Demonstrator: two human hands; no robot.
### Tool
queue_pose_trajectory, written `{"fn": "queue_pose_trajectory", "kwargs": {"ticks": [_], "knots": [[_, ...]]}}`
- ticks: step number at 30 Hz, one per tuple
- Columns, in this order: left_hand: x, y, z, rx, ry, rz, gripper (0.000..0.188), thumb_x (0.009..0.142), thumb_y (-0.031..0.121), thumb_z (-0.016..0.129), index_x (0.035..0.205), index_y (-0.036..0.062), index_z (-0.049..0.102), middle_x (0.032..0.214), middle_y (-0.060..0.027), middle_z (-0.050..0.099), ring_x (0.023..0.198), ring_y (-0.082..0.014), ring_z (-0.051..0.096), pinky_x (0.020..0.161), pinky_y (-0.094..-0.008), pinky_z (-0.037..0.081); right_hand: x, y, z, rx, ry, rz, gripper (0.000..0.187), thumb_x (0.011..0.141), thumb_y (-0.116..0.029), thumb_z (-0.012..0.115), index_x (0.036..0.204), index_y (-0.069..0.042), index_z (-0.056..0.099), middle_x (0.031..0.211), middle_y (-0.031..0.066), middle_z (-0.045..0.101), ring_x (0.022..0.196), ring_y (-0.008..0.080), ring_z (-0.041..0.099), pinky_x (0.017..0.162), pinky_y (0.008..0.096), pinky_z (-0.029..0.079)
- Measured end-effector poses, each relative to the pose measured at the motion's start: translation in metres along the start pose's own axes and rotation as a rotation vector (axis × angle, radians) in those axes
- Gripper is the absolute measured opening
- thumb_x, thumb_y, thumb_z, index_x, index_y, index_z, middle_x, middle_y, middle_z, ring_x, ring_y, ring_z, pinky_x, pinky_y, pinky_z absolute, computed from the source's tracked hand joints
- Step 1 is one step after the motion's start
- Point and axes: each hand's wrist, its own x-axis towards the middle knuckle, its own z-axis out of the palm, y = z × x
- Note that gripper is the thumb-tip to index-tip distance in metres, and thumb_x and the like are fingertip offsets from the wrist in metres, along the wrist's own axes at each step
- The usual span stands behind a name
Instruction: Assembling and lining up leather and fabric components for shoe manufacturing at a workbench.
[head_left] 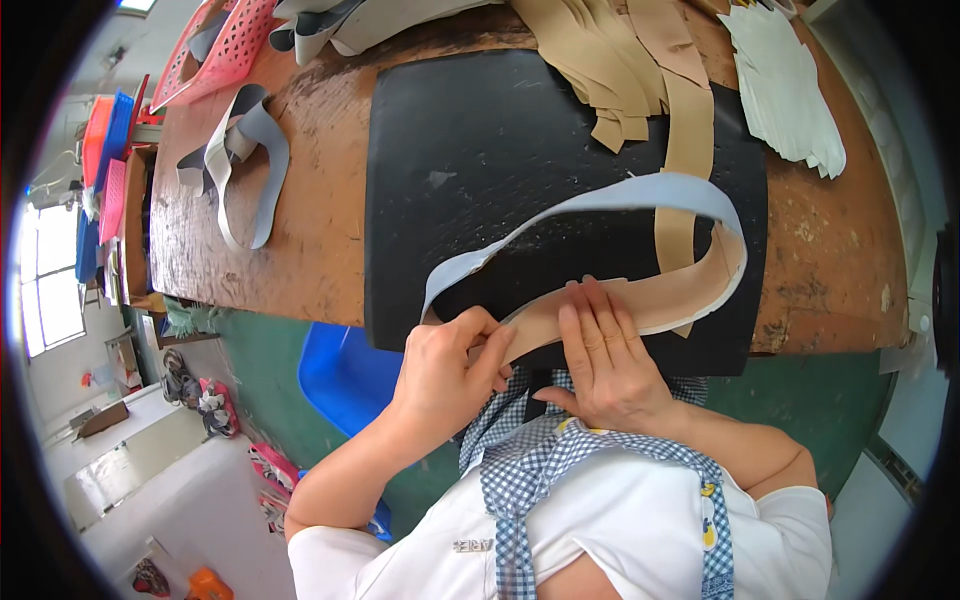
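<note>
A long band (640, 192), pale blue-grey on one face and tan on the other, curves in a large loop over the black mat (450, 150). My left hand (440, 372) pinches one end of it between thumb and fingers near the mat's front edge. Just to the right, my right hand (612, 362) lies with straight fingers flat on the tan face, pressing it down. Beneath the loop's right side runs a separate tan strip (688, 140). Whatever lies under my right palm is hidden.
A stack of tan strips (590, 60) rests across the mat's far edge, with white strips (785, 90) to its right. On the wooden table (320, 150) lies a curled grey strip (270, 190). A pink basket (225, 50) stands far left; a blue plastic bin (340, 375) is below.
</note>
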Motion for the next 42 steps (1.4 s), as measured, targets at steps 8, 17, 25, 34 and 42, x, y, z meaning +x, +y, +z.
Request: {"fn": "queue_pose_trajectory", "kwargs": {"ticks": [8, 17, 25, 34, 42], "knots": [[0.006, -0.010, 0.003, 0.044, 0.068, 0.064, 0.022, 0.097, 0.011, 0.062, 0.082, -0.0058, 0.063, 0.061, -0.0091, 0.068, 0.054, -0.0119, 0.068, 0.048, -0.0224, 0.051, 0.002, -0.002, 0.000, -0.080, -0.009, 0.007, 0.085, 0.090, -0.056, 0.055, 0.135, 0.016, 0.048, 0.134, 0.0377, 0.052, 0.128, 0.0510, 0.050, 0.109, 0.0541, 0.040], [0.006, -0.027, 0.012, 0.216, 0.180, 0.161, 0.022, 0.093, 0.014, 0.066, 0.080, -0.0034, 0.061, 0.058, -0.0077, 0.066, 0.052, -0.0133, 0.068, 0.047, -0.0243, 0.051, 0.003, -0.004, -0.002, -0.091, -0.009, -0.015, 0.081, 0.091, -0.057, 0.053, 0.134, 0.012, 0.052, 0.134, 0.0367, 0.053, 0.128, 0.0496, 0.052, 0.108, 0.0535, 0.041], [-0.003, -0.026, 0.025, 0.411, 0.386, 0.305, 0.015, 0.086, 0.014, 0.070, 0.082, 0.0010, 0.062, 0.065, -0.0170, 0.065, 0.057, -0.0330, 0.066, 0.052, -0.0379, 0.051, 0.023, -0.011, 0.006, 0.259, 0.146, -0.130, 0.072, 0.094, -0.041, 0.062, 0.130, 0.020, 0.049, 0.128, 0.0344, 0.057, 0.123, 0.0470, 0.056, 0.103, 0.0473, 0.048], [-0.030, -0.034, 0.020, -0.171, 0.392, 0.015, 0.012, 0.093, 0.004, 0.068, 0.090, -0.0066, 0.062, 0.075, -0.0111, 0.072, 0.065, -0.0126, 0.071, 0.059, -0.0233, 0.058, 0.023, -0.016, 0.009, 0.178, 0.069, -0.119, 0.080, 0.093, -0.046, 0.061, 0.134, 0.020, 0.044, 0.130, 0.0340, 0.057, 0.128, 0.0462, 0.053, 0.106, 0.0486, 0.046], [-0.027, -0.035, 0.019, -0.043, 0.417, 0.132, 0.013, 0.095, 0.002, 0.063, 0.088, -0.0051, 0.056, 0.071, -0.0112, 0.070, 0.064, -0.0123, 0.071, 0.056, -0.0235, 0.058, 0.022, -0.019, 0.014, 0.060, 0.051, -0.145, 0.075, 0.097, -0.049, 0.053, 0.133, 0.017, 0.048, 0.131, 0.0332, 0.057, 0.128, 0.0450, 0.054, 0.107, 0.0495, 0.045]]}}
